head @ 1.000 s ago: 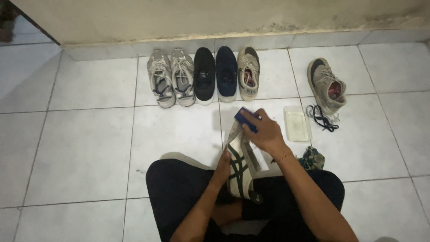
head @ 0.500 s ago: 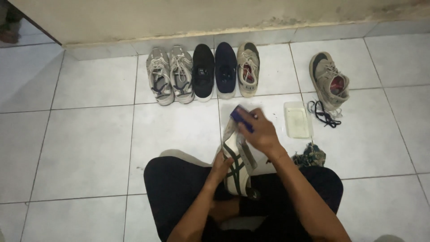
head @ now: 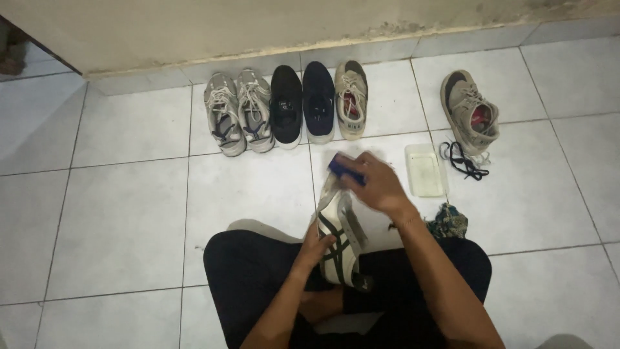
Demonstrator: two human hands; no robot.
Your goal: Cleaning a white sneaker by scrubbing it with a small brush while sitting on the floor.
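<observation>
Right hand [head: 378,184] grips a blue brush [head: 345,169] on the white sneaker's [head: 339,242] toe. Left hand [head: 318,245] clasps that sneaker's side, below the brush.

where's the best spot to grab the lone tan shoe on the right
Grip the tan shoe at its heel collar, coming from above on the near side. It lies apart from the row, opening up, heel toward the person. The loose black laces lie just below it, so keep the fingers clear of them.

A white sneaker [head: 339,236] with dark stripes; a blue brush [head: 345,170]. On the white tiled floor [head: 129,213], far row: two grey shoes [head: 237,120], two black shoes [head: 302,103], a beige shoe [head: 351,99]. Right: beige shoe [head: 470,113], black laces [head: 460,161], pale tray [head: 425,170].
</observation>
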